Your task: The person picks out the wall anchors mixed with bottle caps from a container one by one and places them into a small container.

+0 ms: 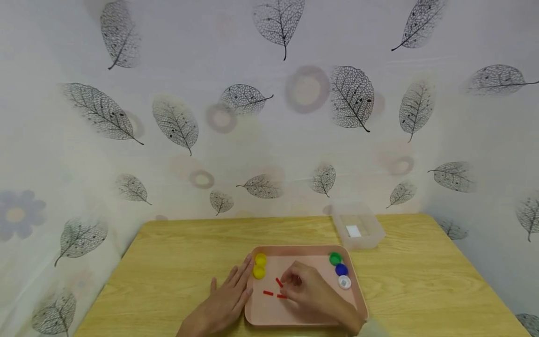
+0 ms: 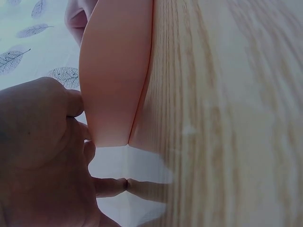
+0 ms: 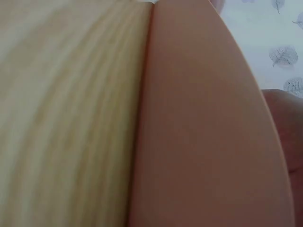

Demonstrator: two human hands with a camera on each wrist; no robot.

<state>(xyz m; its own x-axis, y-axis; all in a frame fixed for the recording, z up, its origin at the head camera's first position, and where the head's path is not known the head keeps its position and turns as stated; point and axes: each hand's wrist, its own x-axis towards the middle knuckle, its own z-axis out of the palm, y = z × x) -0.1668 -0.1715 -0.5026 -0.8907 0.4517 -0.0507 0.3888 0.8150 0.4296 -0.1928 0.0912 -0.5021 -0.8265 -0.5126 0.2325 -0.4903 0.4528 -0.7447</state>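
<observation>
A pink tray lies on the table in the head view. My right hand is over its middle, fingers curled and thumb bent in toward them. At its fingertips is a slanted short red stick, whose lower end meets the fingers. Another red stick runs up to the thumb side, and a third red stick lies to the left. Fingers extended, my left hand rests along the tray's left side. In the left wrist view, the left hand touches the tray wall.
Two yellow round caps sit in the tray's upper left corner. Along its right side are a green cap, a blue cap and a white cap. Behind the tray stands a clear plastic box holding a white square.
</observation>
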